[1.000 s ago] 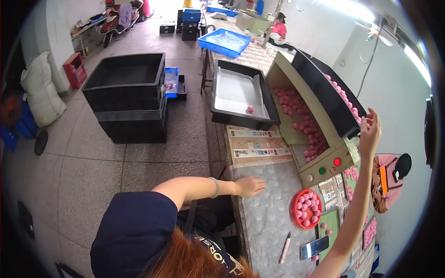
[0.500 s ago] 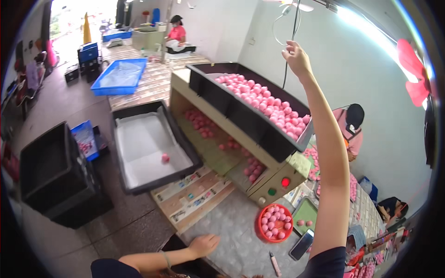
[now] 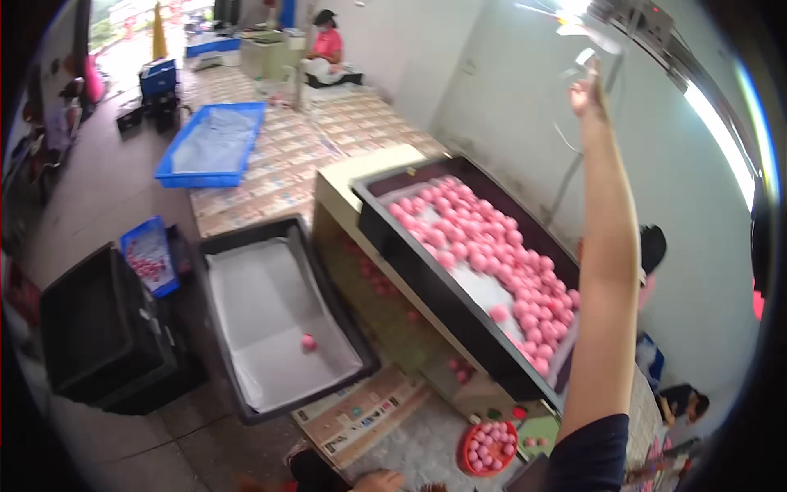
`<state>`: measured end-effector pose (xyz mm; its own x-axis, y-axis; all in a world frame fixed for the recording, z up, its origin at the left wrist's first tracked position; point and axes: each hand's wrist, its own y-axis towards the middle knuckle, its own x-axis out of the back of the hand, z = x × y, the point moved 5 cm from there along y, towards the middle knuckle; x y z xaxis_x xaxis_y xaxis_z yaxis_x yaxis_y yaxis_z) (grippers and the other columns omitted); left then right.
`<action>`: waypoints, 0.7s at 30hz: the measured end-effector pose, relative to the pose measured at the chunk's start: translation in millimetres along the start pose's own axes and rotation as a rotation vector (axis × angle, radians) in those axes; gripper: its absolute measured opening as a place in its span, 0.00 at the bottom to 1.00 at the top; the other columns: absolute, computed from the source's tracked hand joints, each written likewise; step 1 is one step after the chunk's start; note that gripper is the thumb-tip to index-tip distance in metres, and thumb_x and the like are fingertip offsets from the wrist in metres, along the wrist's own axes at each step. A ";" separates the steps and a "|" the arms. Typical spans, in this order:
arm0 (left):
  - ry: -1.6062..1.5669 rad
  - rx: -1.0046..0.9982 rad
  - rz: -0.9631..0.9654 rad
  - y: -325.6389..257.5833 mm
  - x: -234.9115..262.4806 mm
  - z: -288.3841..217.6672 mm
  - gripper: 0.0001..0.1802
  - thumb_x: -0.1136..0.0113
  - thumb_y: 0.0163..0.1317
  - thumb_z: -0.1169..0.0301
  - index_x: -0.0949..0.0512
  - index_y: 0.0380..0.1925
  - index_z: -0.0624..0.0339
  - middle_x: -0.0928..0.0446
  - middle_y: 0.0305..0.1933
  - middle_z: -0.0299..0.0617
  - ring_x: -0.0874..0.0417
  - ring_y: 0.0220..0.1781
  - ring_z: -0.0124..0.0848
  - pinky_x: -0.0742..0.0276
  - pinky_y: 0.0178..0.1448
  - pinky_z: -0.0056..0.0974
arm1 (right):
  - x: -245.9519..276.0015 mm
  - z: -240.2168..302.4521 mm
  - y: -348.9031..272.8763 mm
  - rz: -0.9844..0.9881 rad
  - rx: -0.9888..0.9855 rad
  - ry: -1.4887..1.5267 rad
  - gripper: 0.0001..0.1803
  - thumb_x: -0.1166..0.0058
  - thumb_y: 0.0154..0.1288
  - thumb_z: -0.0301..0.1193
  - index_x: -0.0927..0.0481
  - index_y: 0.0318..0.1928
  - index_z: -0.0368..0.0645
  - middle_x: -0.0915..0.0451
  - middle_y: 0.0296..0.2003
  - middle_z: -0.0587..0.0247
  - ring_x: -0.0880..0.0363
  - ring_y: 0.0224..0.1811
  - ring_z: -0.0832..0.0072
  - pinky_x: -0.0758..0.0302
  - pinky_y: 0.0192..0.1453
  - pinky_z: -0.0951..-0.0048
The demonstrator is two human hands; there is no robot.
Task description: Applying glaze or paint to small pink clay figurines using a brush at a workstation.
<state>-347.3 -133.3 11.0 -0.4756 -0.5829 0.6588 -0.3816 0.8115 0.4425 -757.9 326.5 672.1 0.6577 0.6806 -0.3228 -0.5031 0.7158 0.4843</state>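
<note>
My right hand (image 3: 589, 92) is raised high toward the wall at the upper right. Its closed fingers are at a small white plug-like piece (image 3: 584, 57), blurred by motion; a pale cord hangs close by. My left hand (image 3: 379, 480) rests on the grey tabletop (image 3: 410, 443) at the lower edge, partly cut off, its fingers stretched out. Before me a black tray (image 3: 426, 275) full of pink balls (image 3: 492, 238) lies tilted on a beige box-shaped machine (image 3: 352, 184). A red basket (image 3: 467, 459) of pink balls stands near my left hand.
A black tray (image 3: 238, 361) with white lining holds one pink ball (image 3: 308, 342). Black crates (image 3: 90, 320) stand on the floor at left. A blue tray (image 3: 209, 143) lies farther along the table, where a person (image 3: 326, 45) sits. An electrical box (image 3: 652, 25) hangs above my right hand.
My right hand has moved higher and to the right, with the white piece now showing at its fingers. The view has shifted, so the table and my left hand appear lower.
</note>
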 end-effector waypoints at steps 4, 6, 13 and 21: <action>0.054 -0.068 -0.018 14.9 15.6 3.7 0.17 0.53 0.47 0.69 0.27 0.38 0.63 0.29 0.45 0.48 0.30 0.49 0.41 0.32 0.49 0.42 | -10.4 21.8 42.4 0.102 -0.087 0.151 0.21 0.60 0.63 0.38 0.41 0.54 0.44 0.32 0.48 0.50 0.31 0.35 0.68 0.30 0.45 0.72; 0.066 -0.102 -0.030 24.9 15.7 -1.9 0.16 0.53 0.48 0.69 0.26 0.37 0.63 0.29 0.44 0.48 0.30 0.48 0.41 0.31 0.48 0.41 | -36.6 17.8 48.3 0.198 -0.020 0.204 0.13 0.63 0.65 0.31 0.36 0.48 0.40 0.25 0.36 0.54 0.30 0.26 0.71 0.27 0.34 0.73; 0.281 -0.032 -0.140 55.3 18.9 -10.3 0.15 0.53 0.48 0.68 0.26 0.36 0.62 0.28 0.41 0.46 0.28 0.45 0.39 0.30 0.46 0.39 | -17.4 66.9 47.7 0.557 0.072 0.211 0.13 0.63 0.64 0.33 0.34 0.46 0.42 0.27 0.35 0.55 0.29 0.27 0.72 0.30 0.31 0.74; 0.347 -0.119 -0.012 33.0 4.7 -38.4 0.14 0.52 0.49 0.68 0.26 0.35 0.62 0.27 0.37 0.45 0.27 0.40 0.37 0.28 0.43 0.37 | -60.6 64.4 -73.4 0.693 0.423 -0.226 0.11 0.55 0.62 0.32 0.28 0.41 0.39 0.27 0.22 0.62 0.36 0.13 0.80 0.41 0.10 0.82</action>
<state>-331.6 -107.8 52.1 -0.1663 -0.5603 0.8115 -0.2810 0.8157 0.5056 -724.7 222.6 708.5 0.3967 0.8646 0.3083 -0.6112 -0.0018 0.7915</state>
